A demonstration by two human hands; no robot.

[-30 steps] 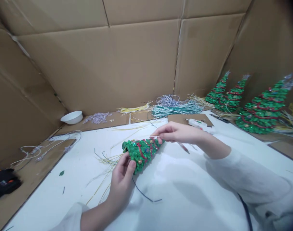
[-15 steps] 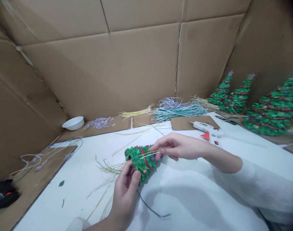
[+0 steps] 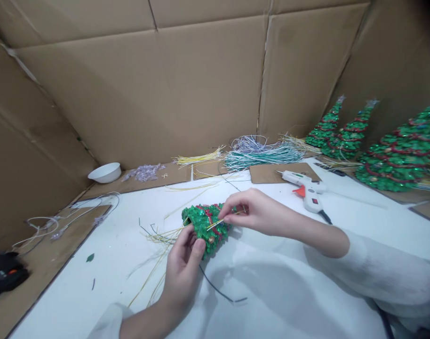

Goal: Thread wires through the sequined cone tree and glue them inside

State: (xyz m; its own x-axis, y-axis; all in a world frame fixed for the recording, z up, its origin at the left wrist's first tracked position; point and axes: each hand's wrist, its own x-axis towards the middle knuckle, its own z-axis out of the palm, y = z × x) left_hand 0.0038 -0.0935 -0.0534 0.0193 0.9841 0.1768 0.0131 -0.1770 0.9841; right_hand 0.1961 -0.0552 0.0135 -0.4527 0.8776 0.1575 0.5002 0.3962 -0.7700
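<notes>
A small green Christmas tree figure [image 3: 202, 219] with red garland lies on its side on the white table, its hollow base facing left. My left hand [image 3: 184, 263] is closed around the base end, thumb on the near side. Over the tree, my right hand [image 3: 248, 213] pinches thin yellow and white wires [image 3: 215, 225] whose ends rest against the tree's side. More yellow and dark wires [image 3: 165, 236] trail out of the base to the left. A dark wire [image 3: 218, 291] curves across the table below the tree.
A white glue gun [image 3: 308, 188] lies at the right by a cardboard piece [image 3: 271, 173]. Wire bundles [image 3: 264, 157], clear plastic bits [image 3: 144, 173] and a white bowl [image 3: 105, 173] line the back. Finished trees [image 3: 394, 157] stand right; a black tool [image 3: 6, 277] sits left.
My right hand has drawn its fingers closer around the wires, tilting them slightly at the tree's side. My left hand keeps its hold on the base. The view has shifted a little.
</notes>
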